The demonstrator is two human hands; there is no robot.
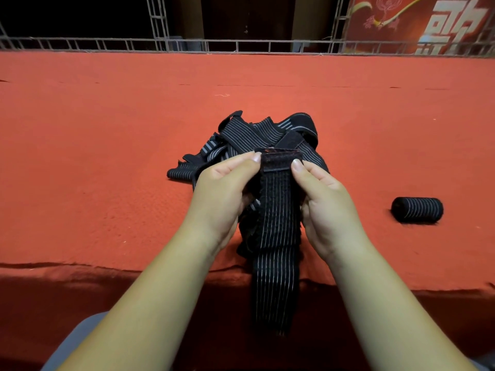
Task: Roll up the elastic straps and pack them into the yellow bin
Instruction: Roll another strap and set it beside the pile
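A single elastic strap (pixel 276 236), black with thin pale lines running along it, is held up over the near edge of the desk (pixel 107 129), which is covered in red cloth. Its top end is a fuzzy fastening patch (pixel 280 159), folded over toward the person. From there the strap hangs straight down between the forearms, past the near edge of the desk and toward the lap.

The left hand (pixel 222 191) pinches the left side of the patch, with the thumb on top and the other fingers curled behind the strap. The right hand (pixel 326 204) pinches the right side in the same way, thumb tip on the patch's corner. Both palms face inward with the wrists close together, and both forearms reach in from the bottom of the view.

Just behind the hands, about midway along the desk's width, lies a loose pile of straps (pixel 249 135), tangled and unrolled. A rolled strap (pixel 417 210) lies on its side toward the right edge of the desk, well apart from the pile.

A metal lattice rail (pixel 241 45) runs along the far edge of the desk, and a red banner (pixel 415 22) stands at the far right corner.
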